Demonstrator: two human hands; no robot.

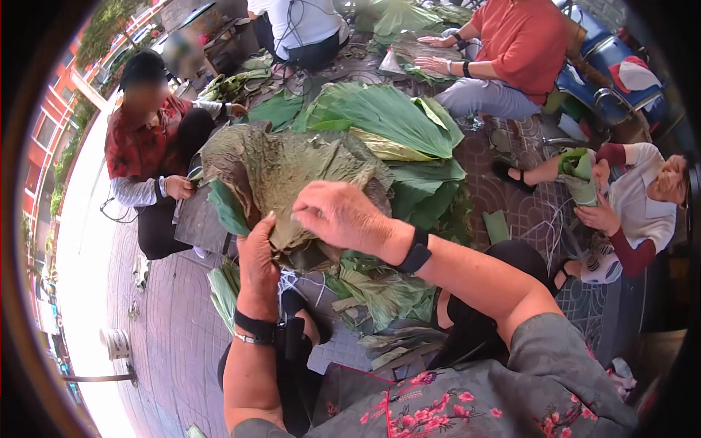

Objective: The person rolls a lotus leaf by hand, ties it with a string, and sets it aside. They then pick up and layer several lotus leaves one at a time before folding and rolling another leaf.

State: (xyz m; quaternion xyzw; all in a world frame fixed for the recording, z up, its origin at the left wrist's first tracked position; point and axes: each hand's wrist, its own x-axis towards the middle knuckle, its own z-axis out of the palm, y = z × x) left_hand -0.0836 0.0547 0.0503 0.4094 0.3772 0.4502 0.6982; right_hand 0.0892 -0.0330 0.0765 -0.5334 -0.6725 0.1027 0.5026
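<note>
Gripping large, wrinkled, olive-brown leaf — left hand; right hand curled, contents unclear. Likely light, tearable — best held by edges.

The grey worktop is exposed near its left edge; large dried brown leaves lie spread over it. Broad green leaves are heaped beyond, their support hidden. The patterned paving bears a flat green leaf piece to the right and a white container to the left.
</note>
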